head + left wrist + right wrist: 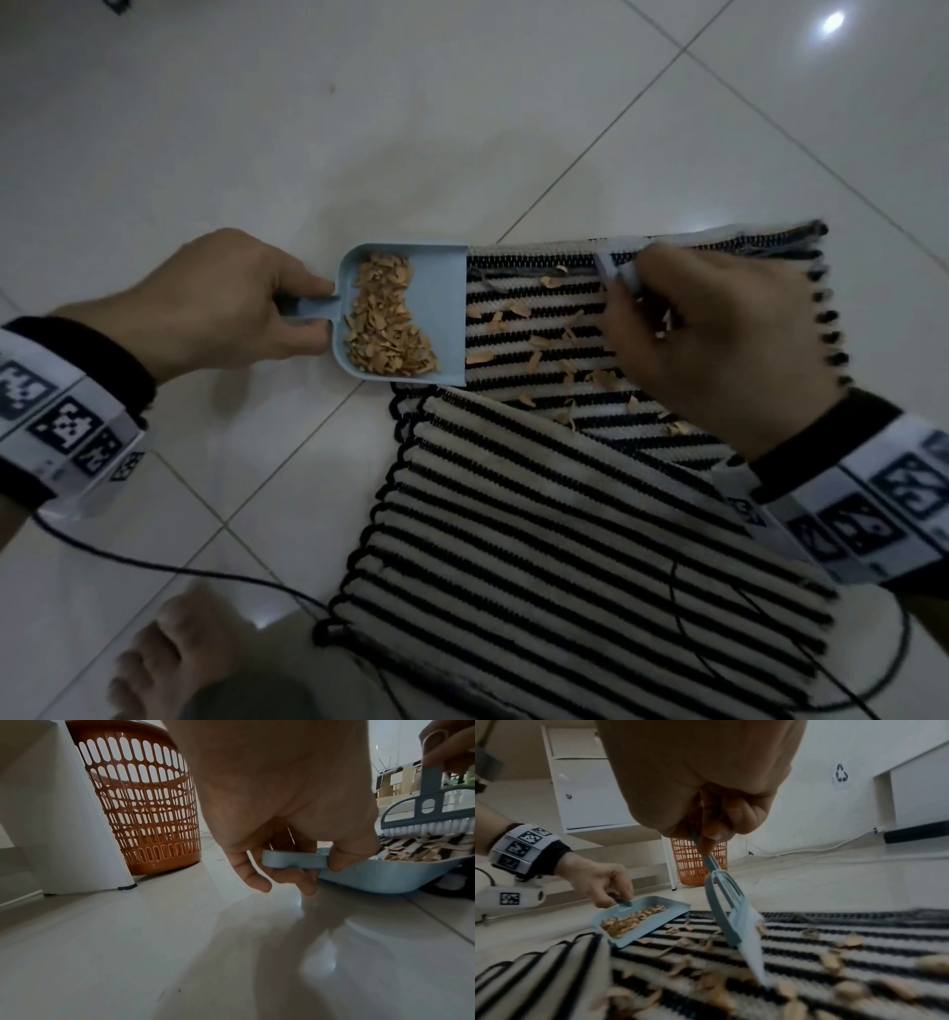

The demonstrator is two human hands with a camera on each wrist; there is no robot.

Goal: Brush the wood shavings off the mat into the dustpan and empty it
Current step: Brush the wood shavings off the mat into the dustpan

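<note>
A black-and-white striped mat (590,524) lies on the tiled floor, its near part folded over. Loose wood shavings (534,354) are scattered on its far part. A light blue dustpan (447,308) rests with its lip on the mat's left edge and holds a pile of shavings (385,324). My left hand (318,308) grips the dustpan's handle (295,860). My right hand (631,288) grips the handle of a blue brush (734,914). The brush's white bristles (754,953) touch the mat among the shavings, right of the dustpan.
An orange slotted basket (144,805) stands on the floor beyond the dustpan, beside a white cabinet (588,791). A bare foot (169,663) is at the lower left. A black cable (205,570) trails across the tiles from my left wrist.
</note>
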